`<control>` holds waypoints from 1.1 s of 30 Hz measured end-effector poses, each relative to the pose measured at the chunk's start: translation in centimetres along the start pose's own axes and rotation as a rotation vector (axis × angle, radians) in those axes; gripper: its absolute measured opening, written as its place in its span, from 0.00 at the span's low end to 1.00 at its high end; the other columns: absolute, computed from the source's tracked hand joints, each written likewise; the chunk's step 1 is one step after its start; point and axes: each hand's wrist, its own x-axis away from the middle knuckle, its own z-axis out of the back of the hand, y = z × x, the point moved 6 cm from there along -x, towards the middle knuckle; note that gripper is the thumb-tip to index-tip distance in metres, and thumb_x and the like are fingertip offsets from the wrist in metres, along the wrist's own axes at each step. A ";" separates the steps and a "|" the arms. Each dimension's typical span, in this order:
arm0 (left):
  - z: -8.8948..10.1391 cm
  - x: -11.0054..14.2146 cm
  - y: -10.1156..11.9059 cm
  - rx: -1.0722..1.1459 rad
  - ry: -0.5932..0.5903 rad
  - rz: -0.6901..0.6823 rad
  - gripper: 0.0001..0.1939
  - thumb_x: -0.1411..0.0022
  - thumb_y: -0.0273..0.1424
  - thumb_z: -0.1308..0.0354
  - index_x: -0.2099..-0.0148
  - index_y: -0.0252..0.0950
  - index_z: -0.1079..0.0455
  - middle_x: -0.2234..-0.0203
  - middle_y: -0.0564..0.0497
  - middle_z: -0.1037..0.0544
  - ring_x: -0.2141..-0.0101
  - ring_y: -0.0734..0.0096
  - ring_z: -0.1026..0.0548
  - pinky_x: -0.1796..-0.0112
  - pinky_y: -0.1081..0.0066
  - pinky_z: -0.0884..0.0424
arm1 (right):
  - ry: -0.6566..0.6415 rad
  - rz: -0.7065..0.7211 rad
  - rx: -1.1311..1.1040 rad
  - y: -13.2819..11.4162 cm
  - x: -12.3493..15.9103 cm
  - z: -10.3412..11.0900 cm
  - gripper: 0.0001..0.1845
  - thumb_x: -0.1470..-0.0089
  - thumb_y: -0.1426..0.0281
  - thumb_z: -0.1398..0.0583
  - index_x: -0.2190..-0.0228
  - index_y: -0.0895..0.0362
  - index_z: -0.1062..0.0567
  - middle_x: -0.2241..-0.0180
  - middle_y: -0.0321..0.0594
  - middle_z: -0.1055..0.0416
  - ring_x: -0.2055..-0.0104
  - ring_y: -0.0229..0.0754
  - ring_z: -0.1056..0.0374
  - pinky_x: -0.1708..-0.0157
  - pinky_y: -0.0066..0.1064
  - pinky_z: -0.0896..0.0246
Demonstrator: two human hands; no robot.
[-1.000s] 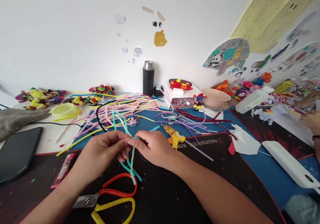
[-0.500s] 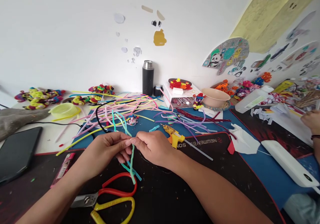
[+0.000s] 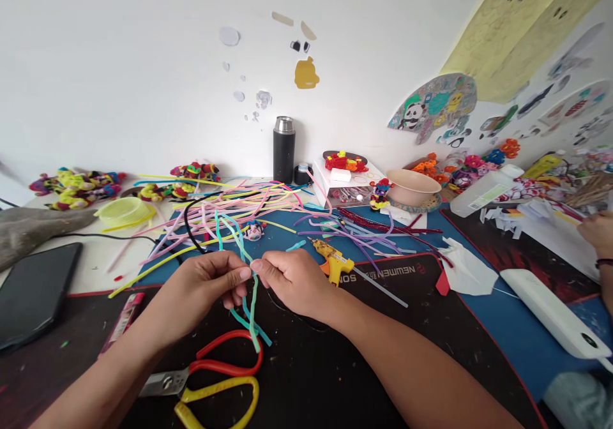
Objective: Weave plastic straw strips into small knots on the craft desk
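Several mint-green and teal pipe cleaners (image 3: pixel 253 319), bent and crossing one another, run upright between my hands, with loops above the fingers and loose ends below. My left hand (image 3: pixel 208 285) pinches them between thumb and forefinger. Close beside it, my right hand (image 3: pixel 294 282) is closed, its thumb and forefinger pinched on the same bundle; its other fingers are curled. Below the hands lie scissors (image 3: pixel 218 370) with one red and one yellow handle. A yellow glue gun (image 3: pixel 339 265) rests just right of my right hand.
Pink and yellow pipe cleaners (image 3: pixel 230 205) are heaped behind my hands. A black thermos (image 3: pixel 283 154) stands by the wall, near a white box (image 3: pixel 325 189) and a beige bowl (image 3: pixel 412 186). A phone (image 3: pixel 38 298) lies left. At far right another person's hand (image 3: pixel 596 232) shows.
My fingertips have parted slightly, the right thumb and forefinger shifting a little to the right. The pipe cleaners stay almost in place.
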 end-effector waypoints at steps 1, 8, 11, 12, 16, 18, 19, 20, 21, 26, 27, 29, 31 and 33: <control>0.0 0.1 0.0 -0.004 0.006 -0.007 0.23 0.51 0.53 0.20 0.75 0.40 0.21 0.82 0.50 0.21 0.79 0.66 0.26 0.76 0.71 0.29 | 0.003 0.004 -0.007 0.0 0.0 0.0 0.27 0.22 0.55 0.44 0.74 0.54 0.31 0.77 0.32 0.32 0.73 0.37 0.36 0.68 0.31 0.49; 0.5 0.7 0.3 -0.136 0.138 -0.089 0.28 0.45 0.58 0.26 0.77 0.40 0.26 0.84 0.56 0.32 0.80 0.72 0.38 0.78 0.74 0.41 | 0.001 0.014 -0.021 -0.1 0.0 -0.1 0.28 0.22 0.56 0.44 0.75 0.54 0.32 0.77 0.32 0.32 0.73 0.37 0.37 0.68 0.31 0.48; -0.2 0.3 -0.1 0.028 0.036 -0.008 0.28 0.47 0.59 0.26 0.77 0.41 0.28 0.86 0.56 0.32 0.83 0.71 0.38 0.79 0.72 0.40 | 0.013 0.019 -0.079 -0.2 0.0 0.0 0.28 0.23 0.54 0.43 0.75 0.54 0.33 0.78 0.31 0.34 0.73 0.37 0.38 0.68 0.31 0.48; -0.4 0.2 -0.2 0.053 0.016 0.004 0.28 0.47 0.58 0.25 0.77 0.42 0.28 0.86 0.56 0.31 0.83 0.71 0.37 0.80 0.72 0.39 | 0.019 0.009 -0.110 -0.1 0.0 0.0 0.28 0.23 0.53 0.43 0.75 0.54 0.32 0.79 0.31 0.35 0.74 0.37 0.38 0.68 0.31 0.48; -0.1 0.3 0.5 -0.156 0.110 -0.176 0.21 0.40 0.53 0.27 0.72 0.43 0.21 0.82 0.52 0.22 0.79 0.65 0.29 0.75 0.71 0.32 | 0.033 -0.091 -0.262 0.6 0.0 0.2 0.29 0.24 0.50 0.45 0.74 0.53 0.32 0.83 0.29 0.40 0.76 0.38 0.37 0.70 0.30 0.47; 0.2 0.7 1.0 -0.323 0.179 -0.313 0.16 0.36 0.50 0.30 0.66 0.45 0.16 0.76 0.50 0.16 0.75 0.61 0.22 0.71 0.69 0.29 | 0.022 -0.139 -0.329 1.0 0.0 0.0 0.30 0.24 0.47 0.45 0.74 0.53 0.32 0.84 0.28 0.41 0.79 0.37 0.38 0.72 0.29 0.47; 0.3 0.9 1.1 -0.400 0.203 -0.371 0.14 0.35 0.49 0.31 0.63 0.46 0.14 0.73 0.49 0.13 0.74 0.59 0.20 0.69 0.69 0.27 | 0.010 -0.154 -0.367 1.1 0.0 -0.1 0.31 0.24 0.46 0.45 0.74 0.53 0.32 0.85 0.27 0.42 0.80 0.37 0.39 0.73 0.29 0.47; 0.4 1.1 1.2 -0.474 0.224 -0.423 0.12 0.34 0.47 0.31 0.60 0.46 0.13 0.70 0.48 0.11 0.72 0.57 0.17 0.67 0.68 0.26 | -0.002 -0.165 -0.407 1.2 -0.1 -0.2 0.31 0.24 0.46 0.45 0.74 0.53 0.32 0.86 0.27 0.43 0.81 0.36 0.40 0.75 0.29 0.47; 0.5 1.3 1.2 -0.547 0.242 -0.468 0.12 0.33 0.46 0.32 0.59 0.47 0.13 0.67 0.48 0.09 0.70 0.55 0.15 0.66 0.68 0.26 | -0.014 -0.174 -0.446 1.3 -0.1 -0.4 0.31 0.24 0.46 0.44 0.74 0.53 0.33 0.87 0.26 0.43 0.83 0.36 0.41 0.76 0.28 0.47; 0.6 1.5 1.0 -0.826 0.262 -0.654 0.16 0.24 0.43 0.40 0.55 0.43 0.13 0.65 0.45 0.08 0.69 0.55 0.13 0.66 0.67 0.25 | -0.035 -0.194 -0.556 1.5 -0.3 -1.0 0.31 0.24 0.47 0.43 0.75 0.53 0.35 0.89 0.24 0.44 0.87 0.33 0.45 0.80 0.27 0.51; 0.6 1.5 1.0 -0.858 0.260 -0.687 0.17 0.23 0.42 0.42 0.55 0.42 0.13 0.66 0.45 0.09 0.70 0.57 0.13 0.67 0.68 0.25 | -0.033 -0.191 -0.562 1.5 -0.3 -1.0 0.31 0.24 0.46 0.43 0.75 0.53 0.35 0.89 0.24 0.44 0.87 0.33 0.45 0.81 0.27 0.51; 0.4 1.7 1.0 -0.911 0.254 -0.740 0.18 0.21 0.40 0.45 0.56 0.40 0.15 0.68 0.46 0.10 0.73 0.59 0.15 0.69 0.68 0.27 | -0.027 -0.188 -0.566 1.5 -0.3 -1.1 0.32 0.25 0.46 0.43 0.75 0.52 0.35 0.89 0.25 0.43 0.87 0.33 0.44 0.81 0.27 0.51; 0.1 1.9 1.1 -0.946 0.242 -0.761 0.19 0.20 0.39 0.47 0.57 0.39 0.16 0.71 0.47 0.12 0.74 0.61 0.16 0.70 0.68 0.28 | -0.023 -0.193 -0.563 1.6 -0.2 -1.1 0.32 0.25 0.45 0.43 0.75 0.52 0.35 0.89 0.25 0.43 0.87 0.33 0.44 0.81 0.27 0.51; -0.2 2.1 1.4 -0.948 0.233 -0.740 0.19 0.20 0.38 0.47 0.61 0.39 0.18 0.75 0.50 0.15 0.76 0.63 0.19 0.72 0.69 0.31 | -0.022 -0.195 -0.555 1.6 -0.2 -1.2 0.32 0.26 0.45 0.43 0.76 0.52 0.35 0.89 0.25 0.44 0.87 0.34 0.44 0.81 0.27 0.50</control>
